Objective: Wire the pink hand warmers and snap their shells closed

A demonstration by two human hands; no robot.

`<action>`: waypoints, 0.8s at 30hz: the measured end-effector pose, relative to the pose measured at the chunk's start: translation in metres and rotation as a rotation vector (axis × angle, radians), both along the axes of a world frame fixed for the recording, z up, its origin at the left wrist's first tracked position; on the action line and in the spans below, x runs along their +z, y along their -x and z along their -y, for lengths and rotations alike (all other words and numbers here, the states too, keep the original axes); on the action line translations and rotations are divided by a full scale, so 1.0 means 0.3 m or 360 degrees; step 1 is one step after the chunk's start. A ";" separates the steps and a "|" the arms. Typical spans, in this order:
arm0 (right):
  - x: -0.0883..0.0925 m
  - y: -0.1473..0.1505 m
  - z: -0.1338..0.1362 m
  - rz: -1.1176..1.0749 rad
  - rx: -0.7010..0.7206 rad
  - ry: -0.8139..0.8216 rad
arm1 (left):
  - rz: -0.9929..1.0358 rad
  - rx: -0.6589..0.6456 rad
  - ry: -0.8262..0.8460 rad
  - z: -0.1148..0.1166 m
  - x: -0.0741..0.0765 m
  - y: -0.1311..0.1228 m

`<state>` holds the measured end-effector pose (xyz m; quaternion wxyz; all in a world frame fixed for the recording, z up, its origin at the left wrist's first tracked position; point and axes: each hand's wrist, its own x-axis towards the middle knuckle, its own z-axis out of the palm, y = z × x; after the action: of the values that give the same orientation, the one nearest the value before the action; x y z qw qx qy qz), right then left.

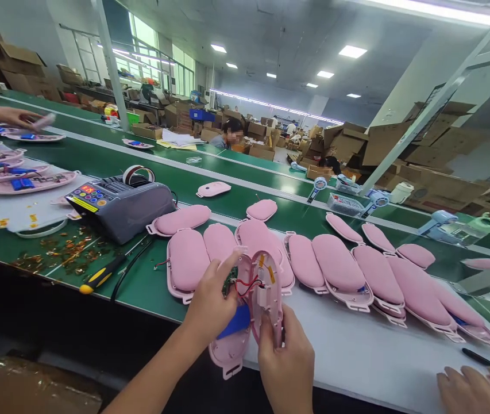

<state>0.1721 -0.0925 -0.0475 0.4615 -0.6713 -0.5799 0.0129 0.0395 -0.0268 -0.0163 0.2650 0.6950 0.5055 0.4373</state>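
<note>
My left hand (211, 299) grips the pink casing half (228, 349) that carries a blue battery (235, 322) and a green circuit board, partly covered by my fingers. In my right hand (286, 356) is the matching pink shell half (273, 299), its hollow inside facing left, with strips of amber tape and a pale block in it. Red and black wires (247, 283) run between the two halves, which stand apart like an opened book above the table's front edge. Just beyond my hands, several pink casings (188, 259) lie in a row.
A grey tape dispenser (128, 201), a yellow-black screwdriver (102, 275) and amber tape scraps (61, 250) are at the left. Another person's hand (23, 118) holds a pink part far left; one more hand (477, 390) rests lower right, near a black pen (481, 359).
</note>
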 end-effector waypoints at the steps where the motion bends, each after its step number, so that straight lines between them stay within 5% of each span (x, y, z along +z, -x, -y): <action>1: -0.006 0.000 0.001 -0.0017 0.0015 0.0003 | -0.0059 -0.0028 0.0004 0.002 0.003 0.001; 10: -0.051 0.032 0.028 -0.0165 -0.0055 -0.0084 | -0.0328 -0.0014 0.0128 0.019 0.050 -0.023; 13: -0.030 0.044 0.022 -0.0426 0.0030 0.0085 | -0.0366 -0.0063 0.0085 0.030 0.067 -0.023; 19: 0.018 0.077 0.020 -0.0711 0.0299 0.0207 | -0.0339 -0.0499 0.0224 0.027 0.119 0.035; 24: 0.020 0.084 0.023 -0.0811 0.0265 0.0455 | -0.0218 -0.0370 0.0183 0.012 0.104 0.019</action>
<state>0.1468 -0.0993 -0.0414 0.4902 -0.6547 -0.4909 0.3002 0.0338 -0.0303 0.0148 0.3181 0.7607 0.4628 0.3256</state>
